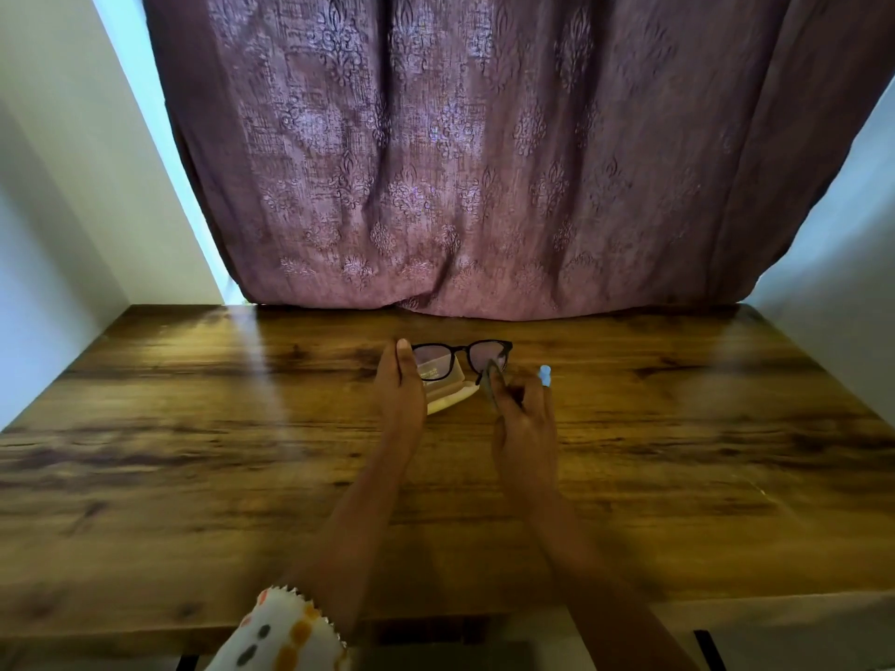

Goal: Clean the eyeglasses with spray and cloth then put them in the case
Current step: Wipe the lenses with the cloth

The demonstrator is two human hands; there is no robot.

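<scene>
Black-framed eyeglasses (462,353) are held upright over the middle of the wooden table (193,428). My left hand (399,387) grips their left side, thumb pointing up by the frame. My right hand (525,423) pinches a grey cloth (490,386) against the right lens. A pale, partly clear case (448,397) lies on the table just behind and below the glasses, between my hands. The light blue top of the spray bottle (545,375) pokes up behind my right hand; the rest of the bottle is hidden.
A mauve patterned curtain (460,162) hangs along the table's far edge, with white walls on both sides. A white cloth with orange and grey spots (281,632) lies at the near edge by my left forearm.
</scene>
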